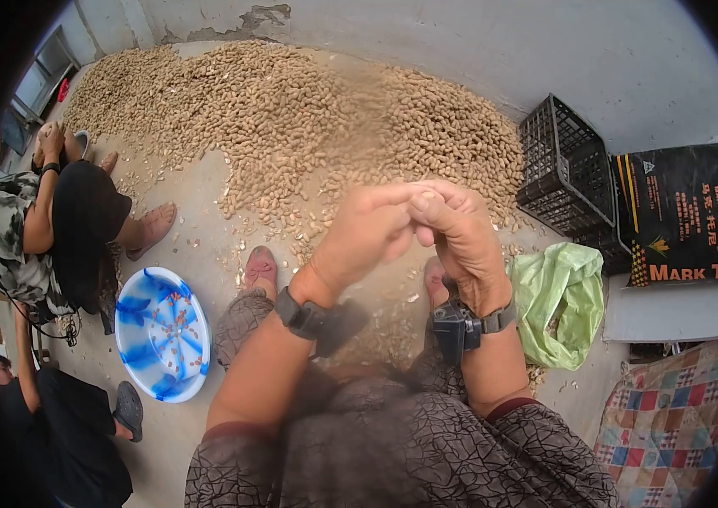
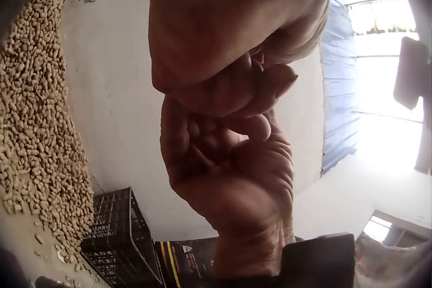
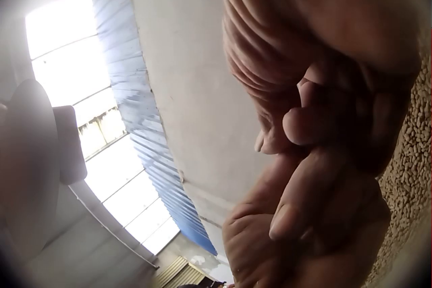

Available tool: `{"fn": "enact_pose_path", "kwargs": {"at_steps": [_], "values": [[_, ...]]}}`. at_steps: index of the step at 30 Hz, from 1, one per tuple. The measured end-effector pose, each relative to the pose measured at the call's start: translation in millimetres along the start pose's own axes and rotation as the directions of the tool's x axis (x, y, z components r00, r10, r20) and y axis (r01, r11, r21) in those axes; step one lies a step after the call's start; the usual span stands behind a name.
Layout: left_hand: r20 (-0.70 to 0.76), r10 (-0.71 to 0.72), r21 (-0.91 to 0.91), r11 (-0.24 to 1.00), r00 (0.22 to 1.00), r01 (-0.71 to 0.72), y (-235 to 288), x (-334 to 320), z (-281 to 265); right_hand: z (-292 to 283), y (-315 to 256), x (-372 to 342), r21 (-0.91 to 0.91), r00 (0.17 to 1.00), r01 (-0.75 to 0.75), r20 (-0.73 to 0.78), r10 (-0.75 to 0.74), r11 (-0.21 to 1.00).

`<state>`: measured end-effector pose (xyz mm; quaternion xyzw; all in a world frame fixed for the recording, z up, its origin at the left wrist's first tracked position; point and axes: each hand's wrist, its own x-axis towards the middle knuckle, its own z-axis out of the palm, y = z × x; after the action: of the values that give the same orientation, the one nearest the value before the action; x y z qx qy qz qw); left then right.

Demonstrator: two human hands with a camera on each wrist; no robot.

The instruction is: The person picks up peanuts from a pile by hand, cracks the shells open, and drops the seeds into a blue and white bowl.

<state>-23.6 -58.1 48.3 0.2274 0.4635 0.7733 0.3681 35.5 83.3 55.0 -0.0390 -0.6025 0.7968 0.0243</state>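
My left hand (image 1: 361, 227) and right hand (image 1: 467, 239) meet at the fingertips in front of my body, with the fingers of both curled inward. The right thumb lies bent over the place where they touch. In the left wrist view the left hand (image 2: 229, 38) is above the right hand (image 2: 236, 193). From the right wrist, the right hand (image 3: 331, 24) overlaps the curled left fingers (image 3: 297, 214). I cannot tell whether something small is held between the fingertips. Beyond the hands spreads a large heap of unshelled peanuts (image 1: 291, 110) on the floor.
A blue-and-white basin (image 1: 128, 334) with some reddish kernels stands left of my feet. At right are a green plastic bag (image 1: 545, 292), a black crate (image 1: 564, 161), a black printed sack (image 1: 689, 203) and a patchwork cloth (image 1: 672, 415). Two people sit at left, one handling something near a bowl.
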Motion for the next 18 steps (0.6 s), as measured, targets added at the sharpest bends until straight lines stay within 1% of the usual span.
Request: {"fn": "enact_pose_path", "kwargs": {"at_steps": [1, 3, 5, 7, 9, 10, 13, 16, 18], "values": [[0.0, 0.001, 0.0, 1.0, 1.0, -0.001, 1, -1, 0, 0, 1, 0, 0.044, 1.0, -0.009, -0.016, 0.009, 0.999], [0.052, 0.014, -0.078, 0.997, 0.999, -0.01, 3, -2, 0, 2, -2, 0, 0.049, 1.0, -0.011, -0.008, 0.011, 0.999], [0.066, 0.029, -0.085, 0.996, 0.997, -0.023, 4, -4, -1, 3, -2, 0, 0.056, 1.0, -0.013, -0.001, 0.013, 0.998], [0.082, 0.042, -0.092, 0.995, 0.996, -0.034, 3, -4, 1, 3, 2, 1, 0.079, 0.999, 0.018, -0.038, -0.015, 0.997], [0.003, 0.082, 0.057, 0.995, 0.997, -0.082, -1, -3, 7, 4, 4, 1, 0.077, 0.998, 0.023, -0.065, -0.017, 0.997], [0.003, 0.082, 0.056, 0.995, 0.997, -0.082, -3, -2, 7, 5, 5, 1, 0.076, 0.996, 0.027, -0.092, -0.02, 0.997], [-0.016, 0.118, 0.057, 0.991, 0.993, -0.117, -13, 1, 4, 10, 3, 0, 0.043, 0.993, 0.054, -0.108, -0.049, 0.998], [-0.04, 0.109, 0.096, 0.99, 0.993, -0.104, -17, 2, 1, 11, 4, 2, 0.024, 0.99, 0.047, -0.133, -0.043, 0.999], [-0.064, 0.118, 0.142, 0.984, 0.991, -0.109, -17, 3, 1, 8, 7, 3, 0.037, 0.992, 0.058, -0.118, -0.053, 0.998]]}}
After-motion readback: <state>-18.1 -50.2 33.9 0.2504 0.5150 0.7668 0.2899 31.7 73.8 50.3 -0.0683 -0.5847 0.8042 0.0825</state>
